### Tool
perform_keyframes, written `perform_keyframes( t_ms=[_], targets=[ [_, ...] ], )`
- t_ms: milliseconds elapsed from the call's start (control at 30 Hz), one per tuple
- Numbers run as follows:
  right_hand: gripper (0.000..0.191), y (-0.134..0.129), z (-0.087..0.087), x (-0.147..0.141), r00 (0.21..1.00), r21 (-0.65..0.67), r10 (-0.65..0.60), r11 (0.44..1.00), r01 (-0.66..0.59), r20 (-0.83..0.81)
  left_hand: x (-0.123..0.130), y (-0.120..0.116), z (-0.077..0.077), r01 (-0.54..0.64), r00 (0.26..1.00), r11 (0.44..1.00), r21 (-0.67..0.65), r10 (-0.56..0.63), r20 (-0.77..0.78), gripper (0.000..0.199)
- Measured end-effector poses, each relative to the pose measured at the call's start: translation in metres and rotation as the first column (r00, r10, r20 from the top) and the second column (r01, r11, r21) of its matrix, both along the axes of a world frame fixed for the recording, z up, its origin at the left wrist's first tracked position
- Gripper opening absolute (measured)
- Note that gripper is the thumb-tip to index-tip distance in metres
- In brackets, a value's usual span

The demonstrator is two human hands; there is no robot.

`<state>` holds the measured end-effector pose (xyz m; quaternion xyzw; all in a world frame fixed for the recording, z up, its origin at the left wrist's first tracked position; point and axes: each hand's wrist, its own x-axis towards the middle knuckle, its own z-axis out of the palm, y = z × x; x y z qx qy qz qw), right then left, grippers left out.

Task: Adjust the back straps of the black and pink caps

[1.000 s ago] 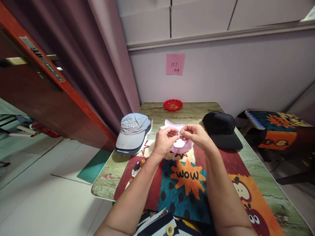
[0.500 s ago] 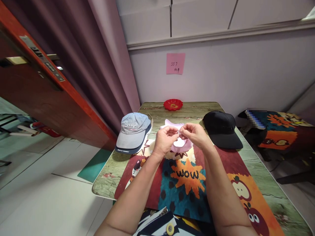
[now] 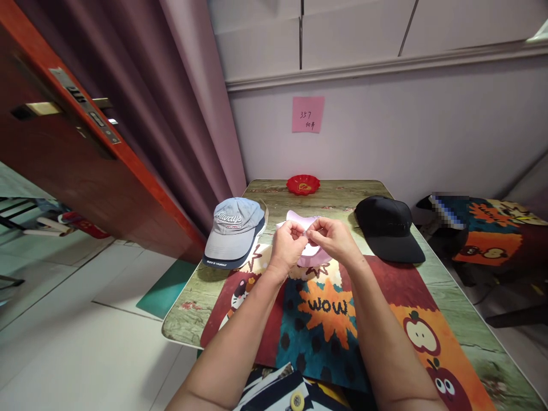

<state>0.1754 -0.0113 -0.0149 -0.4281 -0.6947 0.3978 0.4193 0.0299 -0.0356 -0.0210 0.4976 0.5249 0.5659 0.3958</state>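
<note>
A pink cap lies at the middle of the table with its white inside partly showing. Over it, my left hand and my right hand meet, fingertips pinched close together. What the fingertips hold is too small to make out; it may be part of the cap. To the left sits a light blue-grey cap on top of a dark-brimmed one. A black cap rests to the right.
A red scalloped dish stands at the table's back edge. A colourful mat covers the front of the wooden-patterned table. An open door and a curtain are at the left. Another table is at the far right.
The view has shifted slightly, moving the scene a little down and right. My fingertips have drawn a bit closer together over the pink cap, and my right hand has moved slightly left.
</note>
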Motion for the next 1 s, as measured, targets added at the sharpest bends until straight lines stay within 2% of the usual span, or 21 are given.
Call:
perform_keyframes(
  t_ms=[133,200,267,333,400,500,600,767,1000],
  targets=[
    [0.011,-0.006,0.006,-0.006,0.998,0.046,0.019,0.999,-0.021,0.052,-0.005,0.003,-0.005,-0.091,0.995,0.996,0.014,0.092,-0.041,0.016],
    [0.009,-0.009,0.008,-0.007,0.995,0.041,0.101,0.994,-0.101,0.009,-0.008,0.003,-0.007,-0.099,0.995,0.995,0.004,0.099,0.007,0.017],
    [0.016,-0.009,0.008,-0.006,0.981,0.033,0.191,0.981,-0.190,-0.041,-0.010,0.002,-0.006,-0.095,0.993,0.995,-0.017,0.096,0.074,0.018],
    [0.023,-0.008,0.005,-0.007,0.975,0.066,0.218,0.974,-0.215,-0.042,-0.011,0.001,-0.003,-0.075,0.987,0.996,-0.044,0.081,0.142,0.019],
    [0.024,-0.006,0.001,-0.009,0.987,0.165,0.163,0.973,-0.162,0.010,-0.011,-0.001,0.002,-0.043,0.980,0.996,-0.072,0.056,0.193,0.019],
    [0.022,-0.002,-0.006,-0.015,0.996,0.336,0.046,0.939,-0.071,0.082,-0.012,-0.003,0.009,-0.028,0.972,0.996,-0.090,0.048,0.230,0.019],
    [0.026,0.000,-0.009,-0.018,0.991,0.416,-0.012,0.908,-0.046,0.135,-0.012,-0.004,0.013,-0.045,0.967,0.996,-0.078,0.063,0.249,0.020],
    [0.035,-0.002,-0.007,-0.015,0.979,0.423,0.069,0.894,-0.146,0.194,-0.011,-0.004,0.012,-0.047,0.967,0.996,-0.076,0.064,0.248,0.019],
    [0.022,-0.006,0.000,-0.014,0.990,0.403,0.052,0.910,-0.101,0.133,-0.012,-0.005,0.009,-0.035,0.965,0.995,-0.092,0.058,0.257,0.018]
  ],
)
